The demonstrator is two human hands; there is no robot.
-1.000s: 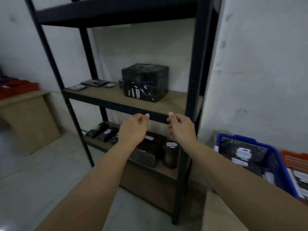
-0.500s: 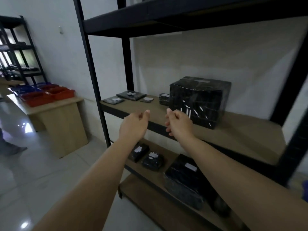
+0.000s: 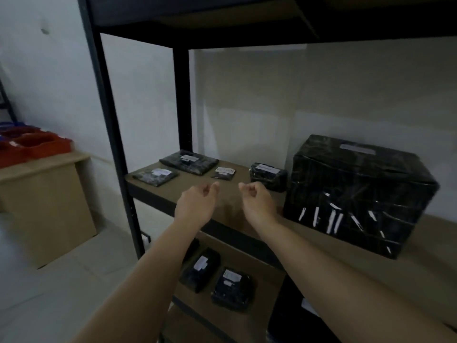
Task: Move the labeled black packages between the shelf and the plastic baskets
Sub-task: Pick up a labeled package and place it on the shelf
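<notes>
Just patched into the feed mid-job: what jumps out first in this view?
The large black wrapped box dominates the right of the middle shelf, with smaller labeled black packages lying flat at its left end. Both hands, left hand and right hand, hover empty over the shelf's front edge, fingers loosely curled.
</notes>
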